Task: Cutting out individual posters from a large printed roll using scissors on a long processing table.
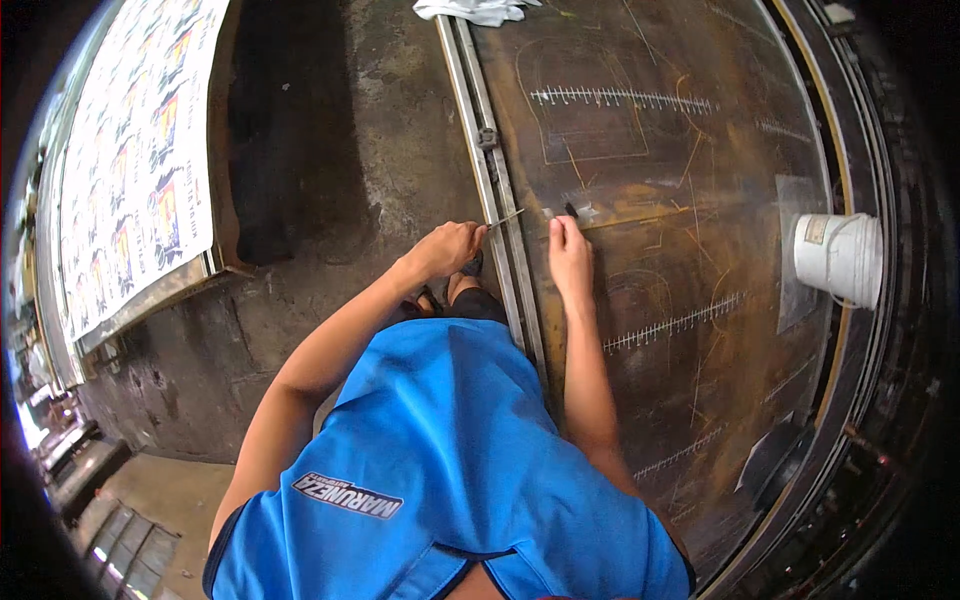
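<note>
My left hand (450, 248) is closed around a thin, pointed metal tool (508, 217), its tip reaching over the table's metal edge rail. I cannot make out exactly what kind of tool it is. Just to the right, over the brown table top (620, 250), my right hand (571, 262) pinches something small between thumb and fingers. A pale bit and a short black piece (571, 209) show at those fingertips, too small to name. The tool's tip points toward my right hand, with a gap between them.
Metal rail (507, 235) runs along the table's near edge, with a dark clamp-like block (487, 138) on it. White cloth (478, 10) lies at its far end. A white bucket (838, 260) and a dark round object (778, 462) stand right. Printed sheets (145, 150) cover another table left.
</note>
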Motion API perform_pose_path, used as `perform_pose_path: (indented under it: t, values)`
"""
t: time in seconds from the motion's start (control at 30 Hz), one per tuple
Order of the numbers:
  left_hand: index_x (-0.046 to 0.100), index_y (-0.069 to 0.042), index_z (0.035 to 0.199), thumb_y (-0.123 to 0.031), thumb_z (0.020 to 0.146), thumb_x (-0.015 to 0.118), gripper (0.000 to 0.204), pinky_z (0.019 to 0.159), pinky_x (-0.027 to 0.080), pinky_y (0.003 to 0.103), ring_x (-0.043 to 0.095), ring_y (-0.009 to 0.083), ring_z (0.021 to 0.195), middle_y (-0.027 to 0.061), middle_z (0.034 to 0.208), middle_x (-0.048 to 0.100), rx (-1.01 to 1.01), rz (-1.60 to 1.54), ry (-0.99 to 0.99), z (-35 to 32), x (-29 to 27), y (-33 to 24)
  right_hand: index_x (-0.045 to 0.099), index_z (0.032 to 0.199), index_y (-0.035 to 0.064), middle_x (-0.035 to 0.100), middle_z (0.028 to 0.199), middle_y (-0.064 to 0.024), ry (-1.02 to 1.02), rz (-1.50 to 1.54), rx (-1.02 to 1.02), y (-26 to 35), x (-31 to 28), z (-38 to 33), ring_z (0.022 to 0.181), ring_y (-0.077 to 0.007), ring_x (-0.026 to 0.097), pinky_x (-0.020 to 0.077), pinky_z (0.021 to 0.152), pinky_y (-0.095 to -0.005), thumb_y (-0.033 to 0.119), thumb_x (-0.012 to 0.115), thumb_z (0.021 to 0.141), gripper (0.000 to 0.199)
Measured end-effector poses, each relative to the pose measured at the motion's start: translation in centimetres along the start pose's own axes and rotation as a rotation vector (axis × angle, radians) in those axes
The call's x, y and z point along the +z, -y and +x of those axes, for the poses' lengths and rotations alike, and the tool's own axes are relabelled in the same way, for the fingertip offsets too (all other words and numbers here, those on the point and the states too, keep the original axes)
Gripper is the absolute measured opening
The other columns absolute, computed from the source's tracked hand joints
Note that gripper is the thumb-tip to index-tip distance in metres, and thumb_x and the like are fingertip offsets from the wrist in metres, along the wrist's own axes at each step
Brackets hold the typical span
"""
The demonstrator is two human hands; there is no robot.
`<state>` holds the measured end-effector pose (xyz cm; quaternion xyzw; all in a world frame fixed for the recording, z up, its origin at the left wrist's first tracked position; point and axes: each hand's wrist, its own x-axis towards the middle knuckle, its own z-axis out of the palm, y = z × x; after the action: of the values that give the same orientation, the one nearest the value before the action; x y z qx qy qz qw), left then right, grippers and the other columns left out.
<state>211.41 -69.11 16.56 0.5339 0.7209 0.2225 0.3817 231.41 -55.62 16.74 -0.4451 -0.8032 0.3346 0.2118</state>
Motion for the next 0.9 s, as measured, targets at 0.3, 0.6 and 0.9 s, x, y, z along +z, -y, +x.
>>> perform_pose_path:
  t: [0.3, 0.6, 0.9]
  values:
    - [0.049, 0.004, 0.091, -0.025, 0.104, 0.041, 0.033, 0.057, 0.050, 0.057, 0.062, 0.0496, 0.065, 0.0305, 0.067, 0.060, 0.038, 0.072, -0.164, -0.4, 2.2, -0.8, 0.053, 0.099, 0.0056, 0.068, 0.083, -0.0196, 0.146, -0.365, -0.149, 3.0, 2.9, -2.3, 0.067, -0.0424, 0.066, 0.0512, 0.056, -0.0533, 0.022, 0.046, 0.101, 0.018]
    - [0.054, 0.003, 0.087, -0.026, 0.102, 0.044, 0.035, 0.057, 0.054, 0.051, 0.066, 0.0433, 0.062, 0.0261, 0.067, 0.064, 0.099, 0.069, -0.197, 0.0, 2.4, 0.6, 0.054, 0.105, 0.0062, 0.067, 0.081, -0.0201, 0.180, -0.434, -0.240, 3.4, 3.9, -2.7, 0.069, -0.0423, 0.067, 0.0537, 0.058, -0.0517, 0.018, 0.046, 0.098, 0.016]
    - [0.055, 0.004, 0.090, -0.029, 0.103, 0.042, 0.038, 0.065, 0.053, 0.055, 0.065, 0.0476, 0.071, 0.0297, 0.072, 0.064, 0.082, 0.018, -0.119, 0.1, 2.1, 1.0, 0.051, 0.104, 0.0066, 0.068, 0.082, -0.0231, 0.171, -0.628, -0.114, -0.5, 1.7, 2.1, 0.072, -0.0450, 0.066, 0.0522, 0.061, -0.0548, 0.020, 0.045, 0.101, 0.015]
